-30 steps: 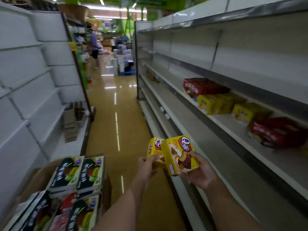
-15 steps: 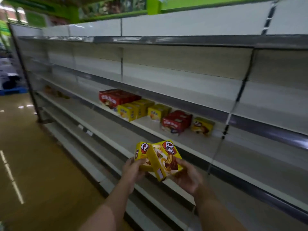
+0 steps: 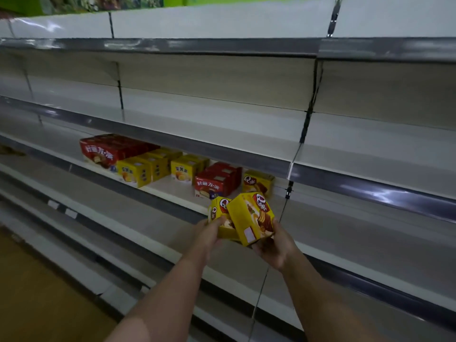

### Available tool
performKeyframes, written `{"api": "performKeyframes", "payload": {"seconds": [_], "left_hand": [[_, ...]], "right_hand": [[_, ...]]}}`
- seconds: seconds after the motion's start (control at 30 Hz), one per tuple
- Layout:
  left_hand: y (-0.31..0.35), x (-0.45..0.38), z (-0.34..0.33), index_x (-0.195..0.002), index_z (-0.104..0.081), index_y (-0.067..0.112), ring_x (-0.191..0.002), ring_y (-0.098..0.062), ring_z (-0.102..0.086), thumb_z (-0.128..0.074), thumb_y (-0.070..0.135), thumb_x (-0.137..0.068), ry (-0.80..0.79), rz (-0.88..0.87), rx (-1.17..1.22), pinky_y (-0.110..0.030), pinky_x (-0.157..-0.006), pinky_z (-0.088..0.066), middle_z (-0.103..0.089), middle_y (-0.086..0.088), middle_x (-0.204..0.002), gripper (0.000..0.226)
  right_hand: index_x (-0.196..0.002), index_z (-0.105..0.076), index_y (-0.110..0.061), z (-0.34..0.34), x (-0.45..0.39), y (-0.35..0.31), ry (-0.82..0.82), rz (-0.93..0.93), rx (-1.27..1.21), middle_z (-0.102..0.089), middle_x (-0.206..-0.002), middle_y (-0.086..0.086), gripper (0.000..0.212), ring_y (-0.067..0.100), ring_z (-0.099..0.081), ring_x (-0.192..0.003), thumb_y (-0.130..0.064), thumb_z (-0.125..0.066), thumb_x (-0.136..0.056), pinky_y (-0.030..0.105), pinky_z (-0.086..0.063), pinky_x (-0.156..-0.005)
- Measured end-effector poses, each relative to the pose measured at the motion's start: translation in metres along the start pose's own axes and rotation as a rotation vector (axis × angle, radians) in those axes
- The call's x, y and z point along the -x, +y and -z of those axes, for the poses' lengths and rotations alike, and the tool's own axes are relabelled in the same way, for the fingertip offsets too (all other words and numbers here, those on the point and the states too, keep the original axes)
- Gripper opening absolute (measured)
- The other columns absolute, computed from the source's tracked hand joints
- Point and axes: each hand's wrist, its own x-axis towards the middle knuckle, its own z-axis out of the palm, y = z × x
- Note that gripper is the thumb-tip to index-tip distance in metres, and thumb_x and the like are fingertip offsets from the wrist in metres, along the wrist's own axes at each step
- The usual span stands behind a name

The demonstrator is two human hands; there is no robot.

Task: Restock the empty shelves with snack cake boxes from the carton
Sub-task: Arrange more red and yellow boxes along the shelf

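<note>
So compared to half a second back, the view has swung more square onto the white metal shelf (image 3: 172,191) and the hands have moved closer to it. Left hand (image 3: 209,233) grips one small yellow snack cake box (image 3: 217,213), right hand (image 3: 274,245) grips another yellow box (image 3: 251,218), touching. At 11 o'clock, red boxes (image 3: 108,151) and yellow boxes (image 3: 138,171) sit on that shelf.

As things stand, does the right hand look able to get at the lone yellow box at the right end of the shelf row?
Probably not yet: the right hand holds a yellow box, though nothing blocks the lone box.
</note>
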Motion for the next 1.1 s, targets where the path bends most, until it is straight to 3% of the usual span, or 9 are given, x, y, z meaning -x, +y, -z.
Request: {"api": "performKeyframes", "payload": {"seconds": [0.17, 0.33, 0.47, 0.57, 0.7, 0.83, 0.93, 1.03, 1.1], "left_hand": [[0.002, -0.030, -0.019, -0.148, -0.025, 0.015, -0.116, -0.034, -0.055, -0.065, 0.023, -0.089, 0.008, 0.028, 0.066, -0.035, -0.074, -0.052, -0.043, -0.014, -0.141, 0.072], [0.016, -0.059, -0.031, -0.126, -0.050, 0.011, -0.114, -0.030, -0.057, -0.059, 0.018, -0.093, -0.046, 0.031, 0.063, -0.035, -0.076, -0.051, -0.057, -0.011, -0.126, 0.035], [0.033, -0.087, -0.041, -0.127, -0.051, 0.010, -0.112, -0.025, -0.057, -0.060, 0.017, -0.093, -0.145, 0.020, 0.016, -0.030, -0.072, -0.052, -0.057, -0.008, -0.126, 0.036], [0.037, -0.108, -0.049, -0.127, -0.048, 0.007, -0.104, -0.022, -0.056, -0.055, 0.005, -0.094, -0.229, -0.002, -0.018, -0.033, -0.083, -0.050, -0.057, -0.009, -0.122, 0.034], [0.031, -0.138, -0.054, -0.128, -0.042, 0.016, -0.102, -0.024, -0.056, -0.051, -0.002, -0.094, -0.316, -0.007, -0.052, -0.036, -0.087, -0.050, -0.057, -0.008, -0.116, 0.039], [0.021, -0.156, -0.054, -0.138, -0.035, 0.022, -0.117, -0.028, -0.053, -0.053, -0.002, -0.091, -0.383, -0.044, -0.182, -0.045, -0.099, -0.046, -0.054, -0.008, -0.132, 0.056], [0.017, -0.161, -0.051, -0.142, -0.037, 0.020, -0.116, -0.022, -0.052, -0.055, -0.001, -0.091, -0.412, -0.148, -0.277, -0.030, -0.087, -0.041, -0.054, -0.003, -0.131, 0.058], [0.014, -0.168, -0.050, -0.140, -0.042, 0.021, -0.108, -0.023, -0.056, -0.063, 0.001, -0.086, -0.417, -0.189, -0.358, -0.032, -0.085, -0.047, -0.058, -0.008, -0.130, 0.061], [0.017, -0.165, -0.050, -0.143, -0.039, 0.020, -0.113, -0.028, -0.056, -0.058, 0.009, -0.092, -0.417, -0.136, -0.378, -0.034, -0.083, -0.049, -0.055, -0.010, -0.134, 0.056]], "right_hand": [[-0.093, -0.061, -0.009, 0.008, -0.005, -0.023, 0.003, 0.102, 0.070, -0.064, -0.084, 0.008, 0.019, 0.018, -0.060, -0.074, -0.028, -0.059, -0.092, 0.025, -0.056, -0.049], [-0.093, -0.060, -0.008, 0.007, -0.020, -0.038, 0.046, 0.135, 0.008, -0.064, -0.085, 0.010, 0.014, 0.020, -0.061, -0.077, -0.021, -0.060, -0.091, 0.032, -0.055, -0.058], [-0.106, -0.057, -0.009, 0.005, -0.037, -0.049, 0.093, 0.181, -0.010, -0.060, -0.096, 0.011, 0.023, 0.023, -0.058, -0.085, -0.027, -0.059, -0.092, 0.035, -0.049, -0.067], [-0.116, -0.055, -0.011, 0.004, -0.046, -0.052, 0.111, 0.206, -0.020, -0.062, -0.097, 0.008, 0.032, 0.022, -0.058, -0.088, -0.032, -0.058, -0.091, 0.033, -0.047, -0.068], [-0.122, -0.054, -0.008, 0.001, -0.061, -0.048, 0.147, 0.318, -0.049, -0.065, -0.099, 0.008, 0.029, 0.022, -0.062, -0.086, -0.017, -0.054, -0.094, 0.033, -0.050, -0.066], [-0.119, -0.055, -0.012, 0.005, -0.064, -0.034, 0.162, 0.406, 0.047, -0.070, -0.095, 0.009, 0.035, 0.024, -0.068, -0.081, 0.003, -0.052, -0.088, 0.032, -0.057, -0.057], [-0.121, -0.057, -0.019, 0.007, -0.063, -0.027, 0.185, 0.391, 0.222, -0.068, -0.104, 0.010, 0.048, 0.026, -0.065, -0.090, 0.010, -0.055, -0.083, 0.032, -0.053, -0.059], [-0.121, -0.057, -0.022, 0.002, -0.067, -0.028, 0.252, 0.429, 0.386, -0.067, -0.101, 0.003, 0.050, 0.019, -0.062, -0.090, 0.011, -0.056, -0.083, 0.028, -0.043, -0.066], [-0.120, -0.057, -0.020, -0.003, -0.070, -0.027, 0.254, 0.457, 0.372, -0.066, -0.100, 0.002, 0.049, 0.016, -0.062, -0.085, 0.012, -0.055, -0.083, 0.023, -0.046, -0.060]]}}
